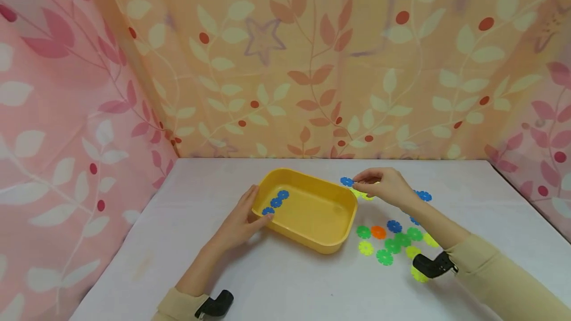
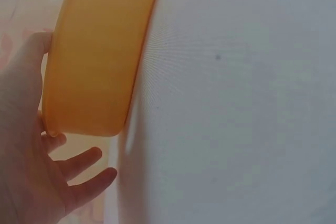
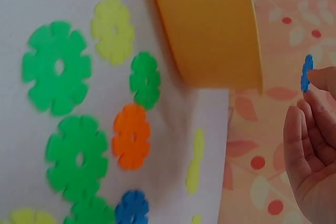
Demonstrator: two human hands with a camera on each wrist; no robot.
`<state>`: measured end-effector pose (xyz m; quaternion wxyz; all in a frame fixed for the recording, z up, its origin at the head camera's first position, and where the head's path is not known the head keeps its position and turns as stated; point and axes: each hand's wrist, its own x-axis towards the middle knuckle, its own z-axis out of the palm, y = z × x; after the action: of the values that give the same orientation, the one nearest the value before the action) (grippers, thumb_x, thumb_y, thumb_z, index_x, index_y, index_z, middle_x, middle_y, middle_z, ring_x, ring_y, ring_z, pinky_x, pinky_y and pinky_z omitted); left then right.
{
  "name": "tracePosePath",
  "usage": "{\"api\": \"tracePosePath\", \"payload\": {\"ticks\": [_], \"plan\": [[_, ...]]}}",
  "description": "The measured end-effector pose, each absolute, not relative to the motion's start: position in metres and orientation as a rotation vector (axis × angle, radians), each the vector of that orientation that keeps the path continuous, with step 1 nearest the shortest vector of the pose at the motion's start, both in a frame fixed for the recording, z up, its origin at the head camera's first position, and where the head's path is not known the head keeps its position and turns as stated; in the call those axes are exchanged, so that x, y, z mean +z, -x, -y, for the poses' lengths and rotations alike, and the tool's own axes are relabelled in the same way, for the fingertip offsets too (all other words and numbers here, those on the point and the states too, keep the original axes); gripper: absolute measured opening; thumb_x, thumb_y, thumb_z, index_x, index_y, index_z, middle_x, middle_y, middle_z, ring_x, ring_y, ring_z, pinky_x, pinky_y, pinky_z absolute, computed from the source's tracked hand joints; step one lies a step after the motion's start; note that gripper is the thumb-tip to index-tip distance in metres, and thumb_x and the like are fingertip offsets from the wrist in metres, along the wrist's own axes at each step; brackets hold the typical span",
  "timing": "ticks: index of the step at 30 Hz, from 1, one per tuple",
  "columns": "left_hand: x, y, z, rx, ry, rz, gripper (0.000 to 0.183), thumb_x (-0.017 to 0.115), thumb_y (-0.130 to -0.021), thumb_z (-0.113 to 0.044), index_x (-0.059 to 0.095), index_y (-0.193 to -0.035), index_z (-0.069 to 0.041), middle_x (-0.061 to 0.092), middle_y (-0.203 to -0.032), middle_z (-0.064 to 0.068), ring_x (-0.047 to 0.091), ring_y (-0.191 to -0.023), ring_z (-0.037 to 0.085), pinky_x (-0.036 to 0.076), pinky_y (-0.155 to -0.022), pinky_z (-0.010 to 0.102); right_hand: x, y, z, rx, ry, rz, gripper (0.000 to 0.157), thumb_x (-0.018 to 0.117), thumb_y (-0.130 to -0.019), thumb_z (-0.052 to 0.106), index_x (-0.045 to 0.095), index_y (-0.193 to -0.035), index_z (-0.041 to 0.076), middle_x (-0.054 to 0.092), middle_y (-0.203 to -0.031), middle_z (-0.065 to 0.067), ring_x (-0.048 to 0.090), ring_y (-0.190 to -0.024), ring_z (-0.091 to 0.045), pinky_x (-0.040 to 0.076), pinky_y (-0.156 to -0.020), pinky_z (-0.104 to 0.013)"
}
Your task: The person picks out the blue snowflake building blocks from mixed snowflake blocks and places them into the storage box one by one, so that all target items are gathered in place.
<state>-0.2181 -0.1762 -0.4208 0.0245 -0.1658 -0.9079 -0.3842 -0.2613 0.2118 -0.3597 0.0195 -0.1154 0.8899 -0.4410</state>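
A yellow plastic basin (image 1: 312, 207) stands on the table, turned at an angle. Its left end is held by my left hand (image 1: 238, 222), thumb at the near rim and fingers around the far side; the left wrist view shows the basin's outer wall (image 2: 97, 61) against that hand. Inside, at the left end, lie three blue snowflake discs (image 1: 276, 202). Beyond the basin's right end, my right hand (image 1: 385, 186) pinches a blue snowflake disc (image 3: 306, 73) between thumb and fingertips, raised above the table.
On the white table (image 1: 285, 291), right of the basin, loose snowflake discs lie scattered: green (image 1: 385, 257), orange (image 1: 378, 232), yellow (image 1: 366, 248) and blue (image 1: 394, 226). Some are partly covered by the right forearm. A patterned curtain (image 1: 308, 63) closes off the back and sides.
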Motion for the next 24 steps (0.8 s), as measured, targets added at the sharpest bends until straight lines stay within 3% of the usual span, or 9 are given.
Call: {"api": "tracePosePath", "payload": {"ticks": [8,13,24], "plan": [[-0.419,0.217,0.173,-1.049,0.422,2.892,0.099,0.057,-0.085,-0.069,0.015,-0.158,-0.016,0.011,-0.163,-0.001,0.017,-0.147,0.026,0.023,-0.113,0.056,-0.341,0.281,-0.146,-1.271,0.808,-2.682,0.020,0.080,-0.082,0.029,0.076,-0.095,0.015,0.069,-0.086,0.002,0.060,-0.081,-0.019,0.054,-0.070,-0.028],[-0.418,0.216,0.173,-1.093,0.407,2.901,0.101,0.057,-0.084,-0.071,0.015,-0.158,-0.017,0.010,-0.163,-0.002,0.017,-0.147,0.026,0.023,-0.113,0.057,-0.333,0.296,-0.111,-1.244,1.045,-2.569,0.015,0.079,-0.083,0.022,0.075,-0.095,0.013,0.069,-0.085,0.003,0.062,-0.081,-0.018,0.055,-0.069,-0.027],[-0.419,0.216,0.175,-1.128,0.392,2.907,0.101,0.059,-0.083,-0.070,0.014,-0.158,-0.020,0.009,-0.163,-0.006,0.017,-0.147,0.024,0.022,-0.113,0.057,-0.347,0.328,-0.065,-0.887,1.177,-2.388,0.012,0.076,-0.086,0.017,0.074,-0.096,0.010,0.067,-0.082,0.004,0.060,-0.070,-0.012,0.054,-0.066,-0.025]]}}
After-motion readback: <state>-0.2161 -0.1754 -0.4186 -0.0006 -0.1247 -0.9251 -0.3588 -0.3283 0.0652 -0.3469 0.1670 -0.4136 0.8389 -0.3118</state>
